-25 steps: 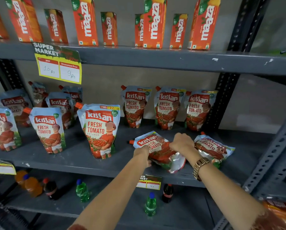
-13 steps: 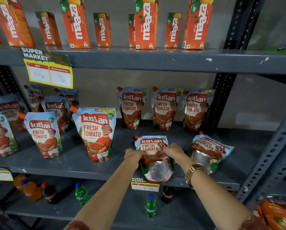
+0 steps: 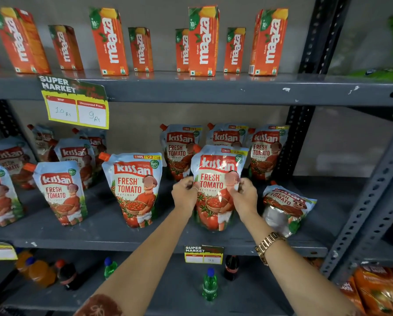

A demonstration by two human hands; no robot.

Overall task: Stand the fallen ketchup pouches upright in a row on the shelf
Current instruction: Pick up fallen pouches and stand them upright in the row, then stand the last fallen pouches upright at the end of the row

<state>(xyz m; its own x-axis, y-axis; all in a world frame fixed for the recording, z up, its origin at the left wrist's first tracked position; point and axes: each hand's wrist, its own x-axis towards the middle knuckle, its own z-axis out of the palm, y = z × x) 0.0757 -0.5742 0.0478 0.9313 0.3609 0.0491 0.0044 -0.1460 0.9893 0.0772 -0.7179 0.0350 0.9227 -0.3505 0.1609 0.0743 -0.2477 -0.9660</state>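
Hands, left (image 3: 184, 194) and right (image 3: 244, 197), pinched the pouch (image 3: 216, 190) at nine and three o'clock. It looked soft, heavy and slippery; mid-side holds probably suited it.

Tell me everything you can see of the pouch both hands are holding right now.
The held pouch is a glossy plastic Kissan Fresh Tomato ketchup stand-up pouch, pale blue above, with a red logo band and tomato artwork below. It stands upright, facing the camera, base on the grey shelf near the front edge. The left hand and right hand pinch its side edges. A fallen pouch lies to its right.
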